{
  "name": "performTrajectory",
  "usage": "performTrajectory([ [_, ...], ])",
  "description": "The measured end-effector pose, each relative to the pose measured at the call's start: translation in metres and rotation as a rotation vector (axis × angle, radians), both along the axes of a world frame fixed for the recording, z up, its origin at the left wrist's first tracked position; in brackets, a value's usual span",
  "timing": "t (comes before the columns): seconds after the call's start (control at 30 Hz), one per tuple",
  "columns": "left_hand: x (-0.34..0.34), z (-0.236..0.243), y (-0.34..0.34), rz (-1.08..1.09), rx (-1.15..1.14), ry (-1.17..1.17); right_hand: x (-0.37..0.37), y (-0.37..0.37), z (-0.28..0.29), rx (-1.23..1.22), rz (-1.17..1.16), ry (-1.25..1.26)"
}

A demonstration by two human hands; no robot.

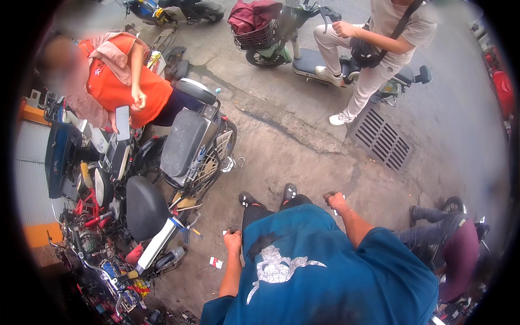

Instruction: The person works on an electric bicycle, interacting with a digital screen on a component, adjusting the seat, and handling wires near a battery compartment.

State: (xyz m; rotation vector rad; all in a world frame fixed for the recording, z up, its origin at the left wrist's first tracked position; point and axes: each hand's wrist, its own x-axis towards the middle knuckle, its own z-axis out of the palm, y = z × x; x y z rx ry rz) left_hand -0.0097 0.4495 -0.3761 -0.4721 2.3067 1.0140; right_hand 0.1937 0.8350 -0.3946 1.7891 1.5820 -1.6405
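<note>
My left hand point(233, 238) hangs beside my blue T-shirt point(341, 276), fingers curled, with a small pale bit showing at them; I cannot make out what it is. Out to my right, my right hand point(335, 201) is also curled, with something small and whitish at its underside, too small to name. My dark shoes point(248, 199) stand on the stained concrete point(276, 157). A small red-and-white packet point(216, 262) lies on the ground near my left hand.
Parked two-wheelers point(146, 208) crowd the left. A person in orange point(122, 81) holds a phone point(123, 123). Another in pale clothes point(401, 27) is by a scooter point(311, 67), near a drain grate point(379, 138). A person in maroon point(457, 260) is at the lower right.
</note>
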Motion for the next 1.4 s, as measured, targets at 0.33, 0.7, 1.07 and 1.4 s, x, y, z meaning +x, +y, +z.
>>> performTrajectory([
  [0.33,-0.008,0.008,-0.007,0.025,0.026,0.05,-0.002,0.001,-0.011,0.001,0.043,-0.023],
  [0.7,0.002,-0.01,-0.018,0.013,-0.016,0.038,0.004,-0.003,-0.017,0.007,0.047,-0.043],
  [1.07,-0.004,-0.011,-0.014,-0.007,-0.007,0.008,0.004,-0.001,-0.03,0.043,0.085,-0.051],
  [1.4,-0.003,-0.019,-0.017,-0.033,-0.028,0.014,0.007,-0.001,-0.025,0.03,0.057,-0.06],
])
